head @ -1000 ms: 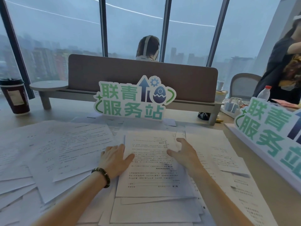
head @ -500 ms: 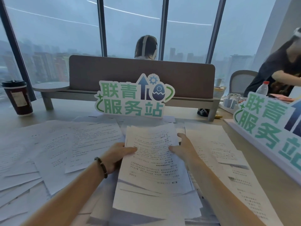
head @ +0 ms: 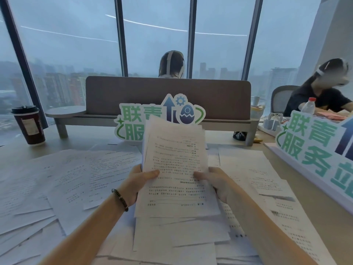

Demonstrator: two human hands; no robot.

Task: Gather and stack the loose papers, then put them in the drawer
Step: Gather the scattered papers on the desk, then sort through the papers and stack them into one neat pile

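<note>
A sheaf of printed papers (head: 174, 169) is gripped at both side edges by the left hand (head: 136, 183) and right hand (head: 219, 185), tilted up, long axis pointing away; loose sheets (head: 76, 178) are scattered over the counter (head: 91, 139) before tall windows (head: 152, 35).

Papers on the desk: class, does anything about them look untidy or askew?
Yes. The bundle held up by the left hand and right hand is uneven, its sheet edges fanned at the top. Loose sheets lie overlapping at odd angles across the desk.
</note>
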